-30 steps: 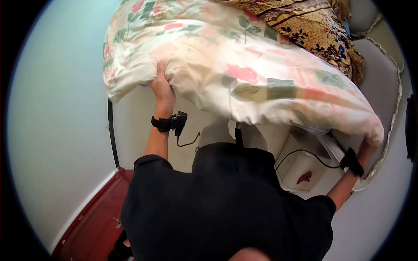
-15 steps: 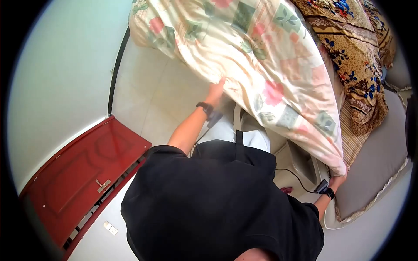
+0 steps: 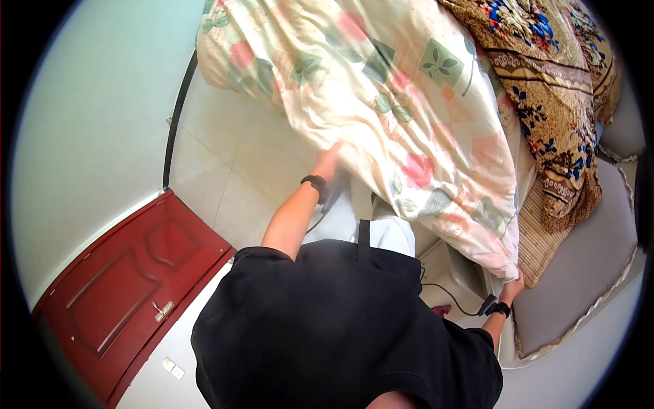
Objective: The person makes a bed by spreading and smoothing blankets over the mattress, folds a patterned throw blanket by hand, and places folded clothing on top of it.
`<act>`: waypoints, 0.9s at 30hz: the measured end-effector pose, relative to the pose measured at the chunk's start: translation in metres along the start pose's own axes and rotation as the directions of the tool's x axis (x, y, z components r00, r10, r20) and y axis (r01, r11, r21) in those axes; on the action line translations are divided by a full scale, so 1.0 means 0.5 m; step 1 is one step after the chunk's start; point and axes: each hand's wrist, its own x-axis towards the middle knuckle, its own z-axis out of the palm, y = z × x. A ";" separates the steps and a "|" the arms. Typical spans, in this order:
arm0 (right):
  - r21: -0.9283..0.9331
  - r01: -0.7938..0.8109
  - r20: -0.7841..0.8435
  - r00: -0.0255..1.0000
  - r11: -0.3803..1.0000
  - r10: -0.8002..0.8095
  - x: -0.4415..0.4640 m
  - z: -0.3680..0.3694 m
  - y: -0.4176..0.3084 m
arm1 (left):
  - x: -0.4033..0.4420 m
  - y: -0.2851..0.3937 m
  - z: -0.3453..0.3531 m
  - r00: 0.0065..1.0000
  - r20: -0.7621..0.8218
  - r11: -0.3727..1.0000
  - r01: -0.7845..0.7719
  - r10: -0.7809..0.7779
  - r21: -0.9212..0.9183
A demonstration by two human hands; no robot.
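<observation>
Floral quilt spans the upper centre of the frame. Left hand, slightly blurred, is closed on its lower-left edge; right hand grips its lower corner, near the grey cushion. Brown patterned blanket occupies the upper right.

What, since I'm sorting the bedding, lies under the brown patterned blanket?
The lower end of the brown patterned blanket lies over a striped cloth. Anything further under it is covered and can't be seen.
</observation>
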 end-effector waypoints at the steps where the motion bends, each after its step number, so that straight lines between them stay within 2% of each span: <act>1: -0.159 0.083 0.053 0.996 0.984 -0.075 -0.008 0.024 -0.023 | 0.005 0.010 -0.003 1.000 0.015 0.985 0.009 -0.012 0.174; 2: -0.312 0.170 0.116 0.983 0.935 -0.140 -0.015 0.048 -0.046 | 0.012 0.023 -0.010 0.999 0.026 0.940 0.017 -0.027 0.342; 3: -0.451 0.260 0.187 0.963 0.854 -0.194 -0.018 0.073 -0.067 | 0.013 0.051 -0.021 0.987 0.156 0.820 -0.068 -0.027 0.568; 4: -0.451 0.313 0.208 0.948 0.836 -0.242 -0.016 0.110 -0.053 | 0.007 0.091 -0.034 0.959 0.278 0.647 -0.176 -0.058 0.742; 5: -0.472 0.300 0.245 0.948 0.829 -0.204 -0.012 0.147 -0.046 | 0.009 0.129 -0.054 0.917 0.380 0.433 -0.296 -0.119 0.851; 7: -0.417 0.309 0.369 0.917 0.855 -0.151 -0.025 0.223 -0.057 | 0.050 0.213 -0.133 0.847 0.506 0.406 -0.410 -0.163 0.817; 8: -0.443 0.261 0.377 0.922 0.858 -0.086 -0.035 0.268 -0.063 | 0.080 0.261 -0.185 0.805 0.563 0.393 -0.464 -0.187 0.794; 10: -0.444 0.183 0.431 0.902 0.877 0.030 -0.062 0.364 -0.097 | 0.202 0.317 -0.330 0.903 0.369 0.638 -0.420 0.222 0.645; 11: -0.450 0.197 0.429 0.903 0.871 0.017 -0.089 0.415 -0.127 | 0.237 0.382 -0.386 0.873 0.238 0.619 -0.472 0.425 0.627; 12: -0.426 0.181 0.406 0.914 0.886 0.009 -0.123 0.467 -0.160 | 0.267 0.450 -0.442 0.794 0.097 0.589 -0.521 0.600 0.617; 14: -0.422 0.184 0.378 0.926 0.888 -0.012 -0.213 0.583 -0.258 | 0.347 0.574 -0.563 0.746 -0.147 0.639 -0.432 0.650 0.636; 16: -0.414 0.243 0.413 0.909 0.877 -0.057 -0.297 0.718 -0.357 | 0.438 0.666 -0.692 0.580 -0.289 0.515 -0.273 0.762 0.812; 18: -0.344 0.355 0.534 0.835 0.869 -0.130 -0.373 0.852 -0.469 | 0.503 0.729 -0.800 0.505 -0.415 0.577 -0.217 0.757 0.788; 19: -0.298 0.358 0.574 0.808 0.885 -0.133 -0.411 0.914 -0.540 | 0.535 0.760 -0.844 0.463 -0.470 0.604 -0.196 0.751 0.772; 22: -0.173 0.314 0.643 0.754 0.934 -0.134 -0.541 1.062 -0.795 | 0.640 0.804 -0.961 0.499 -0.604 0.763 -0.212 0.622 0.611; 25: -0.055 0.306 0.710 0.681 0.950 -0.178 -0.594 1.154 -0.872 | 0.646 0.851 -0.942 0.580 -0.608 0.816 -0.191 0.543 0.546; 27: -0.051 0.303 0.713 0.679 0.952 -0.178 -0.627 1.194 -0.900 | 0.647 0.856 -0.946 0.741 -0.526 0.882 -0.191 0.418 0.431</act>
